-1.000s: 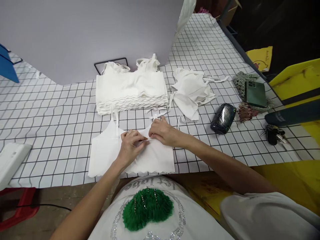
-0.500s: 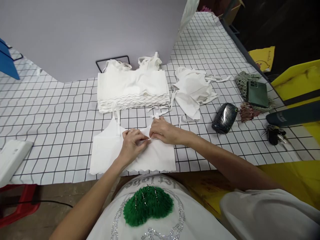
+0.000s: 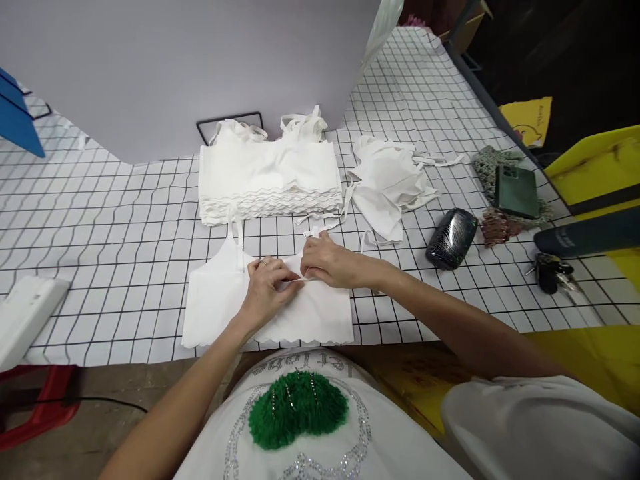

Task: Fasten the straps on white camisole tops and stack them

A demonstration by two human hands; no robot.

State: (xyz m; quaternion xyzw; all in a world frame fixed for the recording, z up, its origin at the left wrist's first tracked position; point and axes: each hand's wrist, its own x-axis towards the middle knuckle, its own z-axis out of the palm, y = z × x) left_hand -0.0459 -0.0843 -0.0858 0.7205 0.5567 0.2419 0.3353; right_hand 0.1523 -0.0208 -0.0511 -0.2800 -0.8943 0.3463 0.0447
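A white strappy camisole top (image 3: 215,303) lies spread on the table close to my body, its scalloped hem towards me. My left hand (image 3: 267,283) is closed, thumb and fingers pinching the fabric at the top's middle. Right beside it, my right hand (image 3: 325,261) pinches the upper edge of the same top, with a strap showing just beyond its knuckles. The fingertips of both hands nearly meet. Behind the top lies a neat stack of folded white tops (image 3: 270,173). To its right is a loose heap of white strapped pieces (image 3: 390,180).
The table has a white grid-patterned cloth (image 3: 140,267). On the right lie a black glossy object (image 3: 451,238), a green phone (image 3: 517,191), a dark bottle (image 3: 590,229) and keys (image 3: 553,273). A white device (image 3: 33,317) is at left; a grey panel (image 3: 175,67) stands behind.
The whole view has shifted slightly, so things appear a little further right. Both hands keep their pinch on the top at almost the same spot.
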